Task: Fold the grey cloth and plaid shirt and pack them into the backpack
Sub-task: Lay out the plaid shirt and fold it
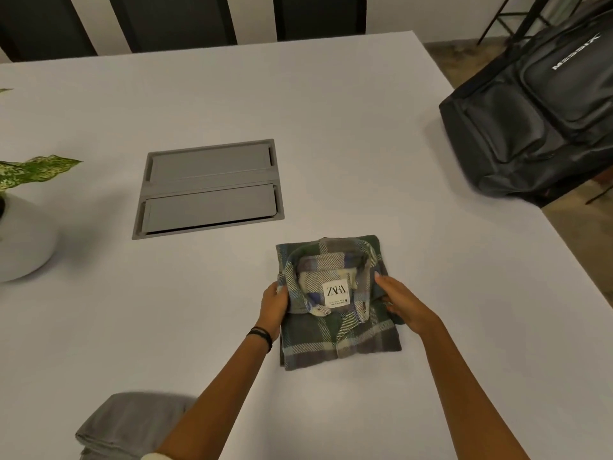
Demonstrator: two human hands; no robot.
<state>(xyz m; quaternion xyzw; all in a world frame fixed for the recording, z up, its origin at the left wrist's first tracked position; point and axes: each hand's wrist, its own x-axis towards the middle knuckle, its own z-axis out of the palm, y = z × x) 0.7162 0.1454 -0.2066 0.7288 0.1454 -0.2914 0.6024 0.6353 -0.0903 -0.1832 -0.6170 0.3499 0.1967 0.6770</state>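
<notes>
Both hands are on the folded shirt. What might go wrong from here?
1. The left hand and right hand grip the shirt only near its collar; lifted, the lower half may sag and unfold.
2. The backpack shows no opening and sits at the table edge; pushing the shirt in could tip it off.

The folded green plaid flannel shirt (pixel 338 313) lies on the white table (pixel 331 111), between the left hand (pixel 273 307) and the right hand (pixel 401 305). Behind it, leftward, a grey rectangular metal hatch (pixel 209 189) is set into the table. The black fabric backpack (pixel 537 121) is at the far right edge, the folded grey cloth (pixel 132 423) near left, the round white plant pot (pixel 23 237) far left.
</notes>
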